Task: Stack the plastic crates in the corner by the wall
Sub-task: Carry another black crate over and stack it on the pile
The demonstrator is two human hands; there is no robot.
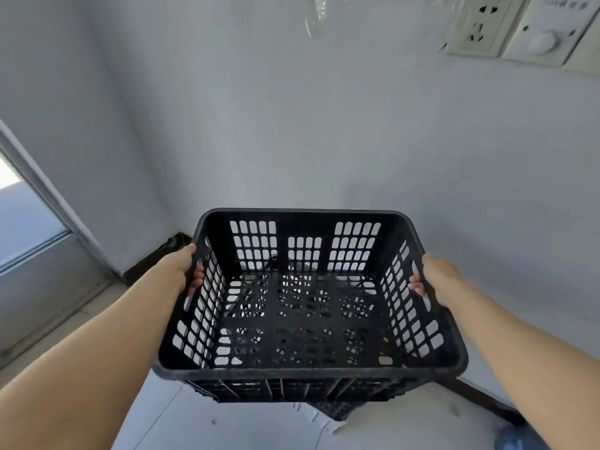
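The black crate (308, 306) is held in the air between both hands: left hand (188, 271) at 9 o'clock and right hand (428, 274) at 3 o'clock, each with fingers hooked through a side-wall handle slot. Dark lattice under its floor suggests another crate (337, 410) beneath; seating appears incomplete. The corner (177, 238) lies at 11 o'clock, beyond.

Both forearms bare, no sleeves; perhaps a blue shoe (511, 440) below.
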